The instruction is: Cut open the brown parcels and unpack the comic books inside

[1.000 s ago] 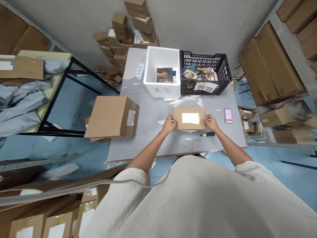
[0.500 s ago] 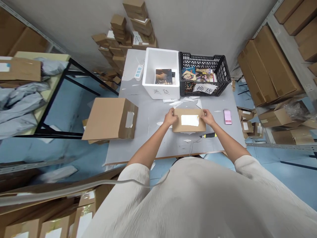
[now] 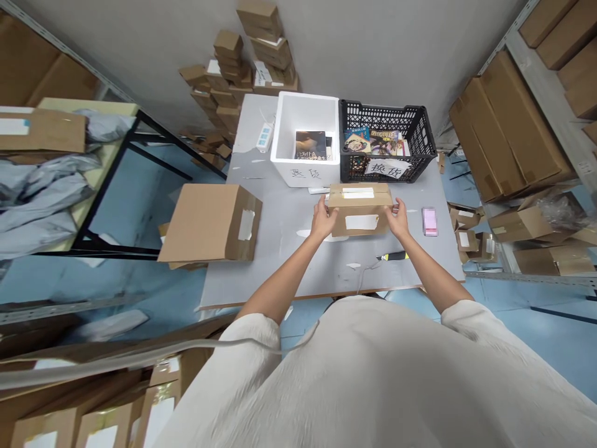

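Between my two hands is a small brown cardboard box (image 3: 336, 229), tilted so that two of its faces show, each with a white label. My left hand (image 3: 323, 219) grips its left end, and my right hand (image 3: 397, 218) grips its right end. Below the box lies a yellow and black utility knife (image 3: 392, 256) on the grey table (image 3: 289, 267). Right of my right hand is a pink-screened phone (image 3: 430, 221). Scraps of white paper are scattered about the box.
A white foam bin (image 3: 305, 172) with books stands at the back, beside a black plastic crate (image 3: 388, 162) with more books. A large carton (image 3: 200, 223) sits on the left edge. A power strip (image 3: 264, 137) lies behind. Shelves with cartons (image 3: 510, 124) flank the right side.
The small box has been tipped up and moved slightly away from me, so a second labelled face now shows. Both hands remain on its ends.
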### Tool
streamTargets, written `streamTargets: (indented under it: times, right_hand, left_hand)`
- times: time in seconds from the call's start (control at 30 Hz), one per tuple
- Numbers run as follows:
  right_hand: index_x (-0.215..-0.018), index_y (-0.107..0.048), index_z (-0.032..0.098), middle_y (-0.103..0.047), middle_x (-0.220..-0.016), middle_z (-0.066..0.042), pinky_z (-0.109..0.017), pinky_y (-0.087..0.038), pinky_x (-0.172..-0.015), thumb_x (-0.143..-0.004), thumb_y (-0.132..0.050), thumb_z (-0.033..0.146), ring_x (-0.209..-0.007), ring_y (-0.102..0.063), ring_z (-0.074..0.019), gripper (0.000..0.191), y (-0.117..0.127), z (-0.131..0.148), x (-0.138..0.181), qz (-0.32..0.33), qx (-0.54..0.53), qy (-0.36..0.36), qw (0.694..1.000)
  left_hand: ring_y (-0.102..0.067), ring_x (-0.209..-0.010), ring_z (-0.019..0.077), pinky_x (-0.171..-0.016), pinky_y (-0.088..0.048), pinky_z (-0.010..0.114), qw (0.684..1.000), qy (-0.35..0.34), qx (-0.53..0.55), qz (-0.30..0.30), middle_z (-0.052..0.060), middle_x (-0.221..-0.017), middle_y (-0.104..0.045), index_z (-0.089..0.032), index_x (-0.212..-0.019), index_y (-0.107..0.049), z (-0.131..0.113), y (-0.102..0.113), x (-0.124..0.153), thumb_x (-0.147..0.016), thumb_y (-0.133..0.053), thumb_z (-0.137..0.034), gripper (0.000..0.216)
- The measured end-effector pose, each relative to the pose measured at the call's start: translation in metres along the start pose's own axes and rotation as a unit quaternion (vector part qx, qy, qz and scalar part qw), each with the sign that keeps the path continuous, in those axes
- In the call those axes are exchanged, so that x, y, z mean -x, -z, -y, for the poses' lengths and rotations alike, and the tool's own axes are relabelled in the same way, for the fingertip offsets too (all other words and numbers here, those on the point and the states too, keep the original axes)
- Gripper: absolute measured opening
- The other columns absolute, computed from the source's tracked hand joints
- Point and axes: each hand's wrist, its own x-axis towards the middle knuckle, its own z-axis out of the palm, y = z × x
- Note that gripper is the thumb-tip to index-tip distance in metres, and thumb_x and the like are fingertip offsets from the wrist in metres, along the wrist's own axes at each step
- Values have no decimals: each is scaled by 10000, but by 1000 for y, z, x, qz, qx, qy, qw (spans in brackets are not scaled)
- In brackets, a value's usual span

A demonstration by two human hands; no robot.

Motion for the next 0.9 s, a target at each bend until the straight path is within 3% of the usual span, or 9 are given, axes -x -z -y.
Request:
streamTargets:
  times: [0.2,0.27,0.33,0.43,0.57,0.73,0.9]
  right_hand:
    - [-1485,-624,206,-719,-1145,-124,-539,-574,-1187,-947,-657,576,-1185,-687,-343,654,4,-24,10,-7,37,-68,997]
    - [-1403,-660,217,-733,-1087,-103,-558,-595,-1144,-914,-683,560,-1102,-706,-340,598,4,-28,14,4,45,-85,995]
    - [-1360,-684,215,-753,-1117,-109,-571,-600,-1134,-890,-691,530,-1086,-719,-340,566,4,-32,17,18,55,-84,995]
    - [-1346,-723,200,-763,-1268,-152,-558,-596,-1156,-872,-687,499,-1133,-729,-337,562,3,-34,21,27,54,-49,997]
    - [-1378,-743,204,-767,-1355,-162,-553,-624,-1117,-872,-671,522,-1081,-740,-320,602,1,-36,21,39,39,-36,998]
    - [-1398,-740,191,-788,-1324,-157,-555,-647,-1066,-887,-633,604,-1023,-747,-302,666,0,-37,20,41,33,-36,998]
    - [-1394,-747,196,-799,-1315,-150,-534,-658,-1045,-882,-634,645,-1005,-759,-288,691,1,-32,22,32,21,-38,999]
  left_hand:
    - [-698,-1285,322,-1143,-548,451,997,35,-45,44,100,-1166,-729,-217,-1697,-462,18,-4,17,-1101,-542,-357,618]
    - [-705,-1253,326,-1126,-557,457,995,45,-62,63,92,-1148,-735,-223,-1694,-457,22,-2,21,-1083,-569,-343,632]
    - [-682,-1299,349,-1154,-550,481,994,30,-89,59,128,-1276,-724,-224,-1684,-472,23,-1,25,-1042,-622,-318,666]
    - [-565,-1479,405,-1257,-481,548,987,-57,-146,34,194,-1574,-597,-233,-1643,-546,17,-4,32,-984,-641,-228,666]
    - [-487,-1559,426,-1280,-443,606,963,-161,-198,91,177,-1697,-542,-252,-1602,-616,3,-17,38,-991,-549,-152,623]
    - [-399,-1662,439,-1332,-377,648,940,-188,-246,140,198,-1799,-481,-215,-1672,-569,-3,-35,39,-1016,-532,-184,658]
    - [-360,-1704,436,-1371,-340,665,937,-193,-243,160,190,-1832,-453,-230,-1680,-567,0,-38,37,-1003,-574,-199,677]
